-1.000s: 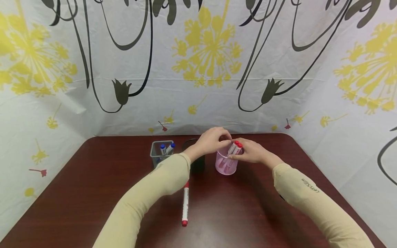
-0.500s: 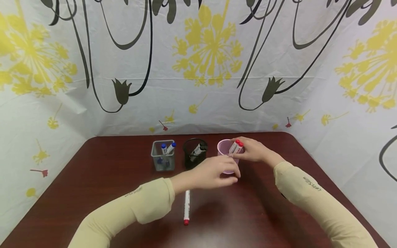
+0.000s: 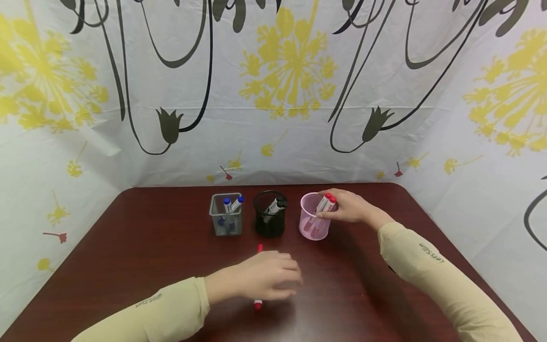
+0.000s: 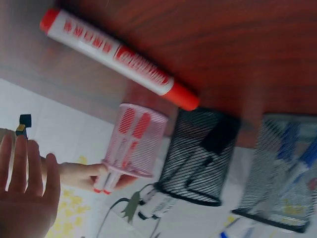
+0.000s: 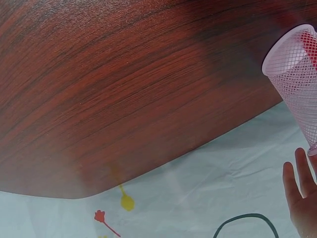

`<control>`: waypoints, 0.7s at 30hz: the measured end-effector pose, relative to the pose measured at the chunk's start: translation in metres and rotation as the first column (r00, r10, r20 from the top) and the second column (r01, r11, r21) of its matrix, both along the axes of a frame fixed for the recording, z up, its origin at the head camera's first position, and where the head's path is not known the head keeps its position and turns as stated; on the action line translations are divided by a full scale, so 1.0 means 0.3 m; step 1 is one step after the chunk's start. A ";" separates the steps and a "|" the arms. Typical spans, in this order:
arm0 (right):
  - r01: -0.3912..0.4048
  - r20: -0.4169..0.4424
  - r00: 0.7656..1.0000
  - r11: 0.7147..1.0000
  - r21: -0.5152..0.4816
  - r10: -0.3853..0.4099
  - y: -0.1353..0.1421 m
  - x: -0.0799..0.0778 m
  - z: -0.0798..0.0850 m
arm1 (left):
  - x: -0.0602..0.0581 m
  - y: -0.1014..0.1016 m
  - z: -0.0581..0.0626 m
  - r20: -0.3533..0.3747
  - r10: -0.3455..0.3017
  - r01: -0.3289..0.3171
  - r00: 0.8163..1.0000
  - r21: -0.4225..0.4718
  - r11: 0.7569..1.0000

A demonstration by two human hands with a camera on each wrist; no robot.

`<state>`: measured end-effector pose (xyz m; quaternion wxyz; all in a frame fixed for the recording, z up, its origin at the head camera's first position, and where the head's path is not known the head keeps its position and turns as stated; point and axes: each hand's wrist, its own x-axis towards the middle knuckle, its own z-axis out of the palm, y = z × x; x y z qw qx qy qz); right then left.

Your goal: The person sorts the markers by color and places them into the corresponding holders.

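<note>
In the head view, my left hand (image 3: 269,275) hovers over a red marker (image 3: 258,305) lying on the table, fingers loosely bent and holding nothing. That marker shows whole in the left wrist view, apart from the left fingers (image 4: 34,173). My right hand (image 3: 352,206) holds the pink mesh pen cup (image 3: 314,232) by its rim, thumb in front and fingers toward the back. Two red-capped markers (image 3: 326,204) lean inside this cup. The right wrist view catches only part of the cup and a few fingers (image 5: 303,173) at its rim.
Left of the pink cup stand a black mesh pen cup (image 3: 270,227) with dark-capped markers and a grey square mesh holder (image 3: 227,229) with blue-capped markers. A patterned white cloth (image 3: 278,156) hangs behind the dark wooden table (image 3: 149,242).
My left hand has moved from the pink cup down and left to above the lying marker, uncovering the black cup. My right hand stays at the pink cup.
</note>
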<state>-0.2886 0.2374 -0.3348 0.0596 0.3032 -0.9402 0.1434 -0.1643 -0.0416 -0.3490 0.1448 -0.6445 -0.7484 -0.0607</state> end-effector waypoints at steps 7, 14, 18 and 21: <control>0.003 -0.002 1.000 1.000 -0.001 -0.003 0.002 -0.005 -0.003 | -0.004 -0.125 -0.075 -0.080 0.100 -0.106 0.992 -0.072 0.992; 0.008 -0.002 1.000 1.000 0.000 -0.008 0.004 -0.007 0.005 | -0.026 -0.186 -0.128 -0.211 0.125 -0.149 0.969 -0.103 0.983; 0.013 0.014 1.000 1.000 -0.010 -0.013 0.003 -0.002 0.002 | -0.042 -0.189 -0.157 -0.247 0.111 -0.148 0.963 -0.139 0.979; 0.017 0.023 1.000 1.000 -0.011 -0.017 0.001 0.001 -0.001 | -0.052 -0.189 -0.179 -0.254 0.101 -0.150 0.962 -0.180 0.972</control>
